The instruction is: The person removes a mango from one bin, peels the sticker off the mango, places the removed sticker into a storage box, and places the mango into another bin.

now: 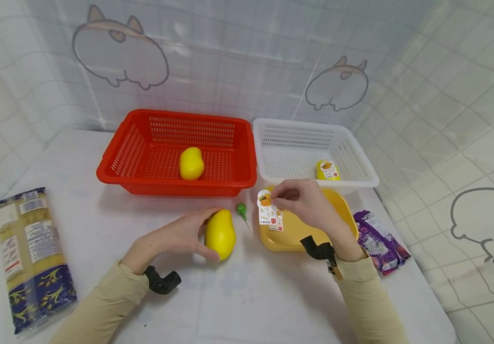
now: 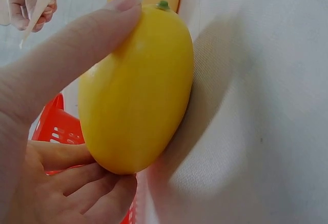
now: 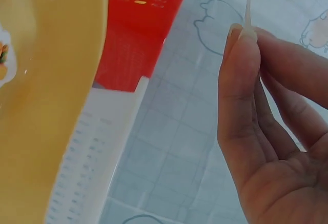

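Note:
On the white table, my left hand [image 1: 180, 235] holds a yellow mango [image 1: 221, 236] between thumb and fingers. The left wrist view shows the thumb along one side of the mango [image 2: 141, 90], near its green stem end, and the fingers at the opposite end. My right hand [image 1: 309, 203] pinches a mango sticker [image 1: 265, 210] by its edge, above the left rim of a yellow basin [image 1: 298, 234]. Edge-on, that sticker [image 3: 248, 14] looks thin between thumb and finger in the right wrist view. Another sticker [image 1: 279, 226] shows partly behind it.
A red basket [image 1: 178, 186] at the back holds one mango [image 1: 191, 164]. Beside it, a white basket [image 1: 285, 157] contains a stickered mango [image 1: 322, 171]. A green-wrapped lollipop [image 1: 241, 209] lies between the hands. Purple packets [image 1: 378, 241] lie right, a noodle pack [image 1: 36, 258] left.

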`<state>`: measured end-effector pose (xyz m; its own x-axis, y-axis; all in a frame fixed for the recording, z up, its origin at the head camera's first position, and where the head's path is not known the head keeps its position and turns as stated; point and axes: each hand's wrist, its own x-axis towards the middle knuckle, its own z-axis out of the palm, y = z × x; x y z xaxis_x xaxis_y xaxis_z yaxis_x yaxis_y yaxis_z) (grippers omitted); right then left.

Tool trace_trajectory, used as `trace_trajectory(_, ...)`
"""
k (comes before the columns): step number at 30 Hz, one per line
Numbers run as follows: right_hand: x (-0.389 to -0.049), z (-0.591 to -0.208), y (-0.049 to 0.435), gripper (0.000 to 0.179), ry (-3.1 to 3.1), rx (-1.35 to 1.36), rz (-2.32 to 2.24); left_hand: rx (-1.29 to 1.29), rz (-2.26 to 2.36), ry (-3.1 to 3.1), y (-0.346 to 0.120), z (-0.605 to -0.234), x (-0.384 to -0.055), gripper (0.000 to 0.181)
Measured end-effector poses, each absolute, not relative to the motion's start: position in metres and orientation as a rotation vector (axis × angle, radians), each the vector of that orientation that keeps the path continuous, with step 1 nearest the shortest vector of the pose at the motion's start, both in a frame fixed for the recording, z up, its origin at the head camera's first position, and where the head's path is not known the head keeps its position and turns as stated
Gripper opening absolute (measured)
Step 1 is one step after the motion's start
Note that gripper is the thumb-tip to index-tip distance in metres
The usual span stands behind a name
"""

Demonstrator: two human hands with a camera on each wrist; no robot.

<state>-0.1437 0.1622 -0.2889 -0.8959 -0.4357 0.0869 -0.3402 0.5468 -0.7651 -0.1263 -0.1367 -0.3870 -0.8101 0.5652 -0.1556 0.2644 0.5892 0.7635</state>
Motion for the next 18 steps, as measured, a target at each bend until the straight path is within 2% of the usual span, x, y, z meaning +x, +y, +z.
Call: trace_trajectory(18,-0.159,-0.289,0.182,0.009,2.658,-0.644,-1.072,0.644,1.068,2.434,-0.136,-0.386,-0.126,0.113)
